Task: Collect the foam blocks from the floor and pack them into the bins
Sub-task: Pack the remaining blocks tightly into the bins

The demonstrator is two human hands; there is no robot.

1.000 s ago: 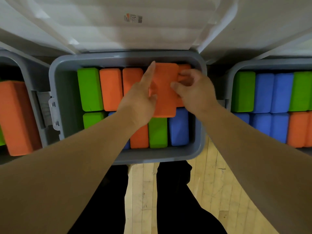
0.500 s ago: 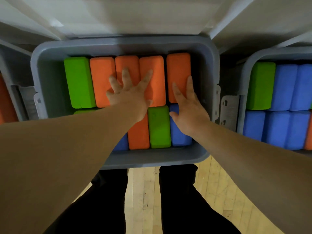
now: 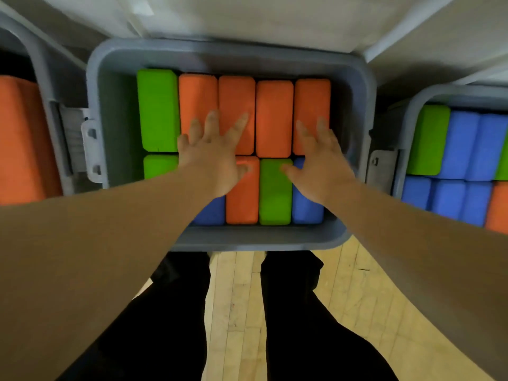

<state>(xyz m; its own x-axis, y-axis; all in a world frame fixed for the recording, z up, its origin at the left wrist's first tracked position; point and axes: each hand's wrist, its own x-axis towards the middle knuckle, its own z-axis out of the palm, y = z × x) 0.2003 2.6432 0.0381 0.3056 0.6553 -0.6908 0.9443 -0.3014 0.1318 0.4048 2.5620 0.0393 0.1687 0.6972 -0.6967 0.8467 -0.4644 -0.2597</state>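
Note:
A grey bin [image 3: 93, 105] in front of me is packed with foam blocks standing on edge. Its back row holds a green block [image 3: 157, 108] and several orange blocks [image 3: 273, 116]. The front row shows green [image 3: 275, 193], orange [image 3: 243, 199] and blue blocks [image 3: 305, 207]. My left hand [image 3: 211, 155] is over the middle of the bin with fingers spread, fingertips on the orange blocks. My right hand [image 3: 321, 163] is spread over the right end, fingers on the rightmost orange block [image 3: 312, 100]. Neither hand holds anything.
A second grey bin [image 3: 409, 111] at the right holds green, blue and orange blocks. A third bin [image 3: 41, 59] at the left holds orange foam [image 3: 22, 138]. White lids [image 3: 247, 17] stand open behind. Wood floor [image 3: 357, 298] and my dark-trousered legs are below.
One second ago both hands held an orange block over the bin. It now stands in the back row, and both hands have flattened and drawn slightly back toward me.

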